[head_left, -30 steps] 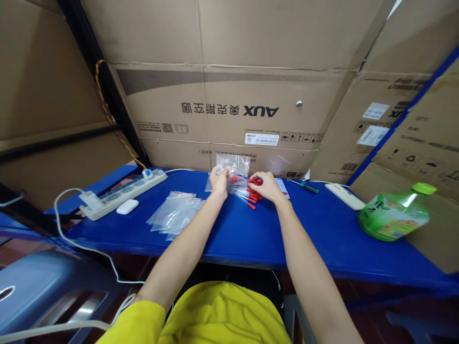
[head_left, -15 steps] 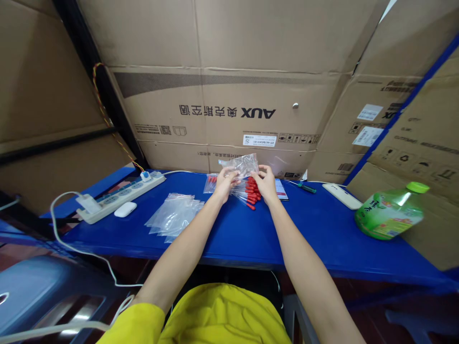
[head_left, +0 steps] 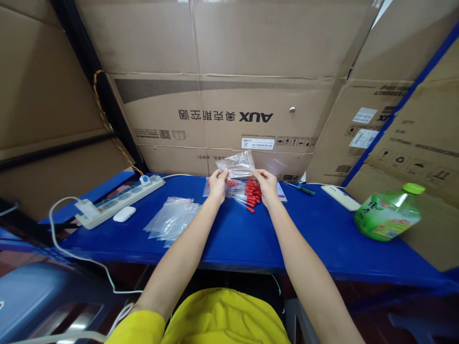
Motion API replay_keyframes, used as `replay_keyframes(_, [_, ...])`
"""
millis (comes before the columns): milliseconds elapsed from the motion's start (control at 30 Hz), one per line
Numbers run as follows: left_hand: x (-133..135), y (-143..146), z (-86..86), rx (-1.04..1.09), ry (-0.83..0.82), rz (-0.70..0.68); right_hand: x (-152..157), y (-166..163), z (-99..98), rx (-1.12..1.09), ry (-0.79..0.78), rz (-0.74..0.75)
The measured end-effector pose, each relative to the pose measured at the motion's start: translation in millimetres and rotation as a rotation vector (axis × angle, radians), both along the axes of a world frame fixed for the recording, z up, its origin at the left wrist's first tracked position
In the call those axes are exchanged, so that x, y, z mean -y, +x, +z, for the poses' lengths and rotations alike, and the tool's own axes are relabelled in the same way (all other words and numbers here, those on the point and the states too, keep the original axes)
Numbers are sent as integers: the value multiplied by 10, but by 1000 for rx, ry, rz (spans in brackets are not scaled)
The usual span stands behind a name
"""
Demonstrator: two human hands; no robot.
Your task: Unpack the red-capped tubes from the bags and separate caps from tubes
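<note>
A clear plastic bag [head_left: 239, 164] is stretched between my two hands, raised above the blue table. My left hand [head_left: 217, 185] pinches its lower left corner, while my right hand [head_left: 266, 185] grips the lower right one. Just below the bag lies a pile of slim clear droppers with red bulbs [head_left: 252, 195], the bulbs towards the right. Behind my left hand, another clear bag [head_left: 206, 187] with red-ended pieces shows only in part. More flat clear bags [head_left: 172, 217] are spread in an overlapping stack to the left.
On the left are a white power strip [head_left: 124, 198] and a white earbud case [head_left: 124, 214]. To the right lie a green-handled screwdriver [head_left: 304, 189], a white flat device [head_left: 340, 197] and a green bottle [head_left: 387, 212]. Large cardboard [head_left: 154, 105] walls the back of the blue table [head_left: 244, 243].
My left hand has shifted slightly left and my fingers have straightened along the bag's lower edge. The bag is now pulled flatter between both hands. The camera view has tilted a little.
</note>
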State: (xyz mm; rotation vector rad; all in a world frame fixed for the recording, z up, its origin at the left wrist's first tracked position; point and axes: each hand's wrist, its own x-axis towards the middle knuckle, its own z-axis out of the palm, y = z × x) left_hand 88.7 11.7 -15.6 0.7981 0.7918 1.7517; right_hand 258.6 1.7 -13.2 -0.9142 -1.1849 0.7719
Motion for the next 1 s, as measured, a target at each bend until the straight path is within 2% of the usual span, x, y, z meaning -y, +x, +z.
replay_keyframes(133, [-40,-95,28,-10,-53,164,-34,74,-11,41,33,-148])
replay_keyframes(200, [-53,-143,34,-5,-79,174,-55,113,-17,42,43,-174])
replay_keyframes(433, [-61,-66,9,-11,-74,113,-20,-7,-32,14,23,86])
replay_keyframes(533, [-41,-40,22,-100,-56,139,2,-43,-34,-14,20,88])
replay_keyframes(667, [-14,-70,53,-195,-23,161,10,-12,-17,-50,-58,124])
replay_keyframes(767, [0,-72,60,-230,-1,153,24,8,14,-50,-23,144])
replay_keyframes(900, [4,-53,61,-226,3,127,61,22,49,174,103,116])
replay_keyframes(1000, [-6,-77,81,-179,-25,94,96,36,59,382,127,84])
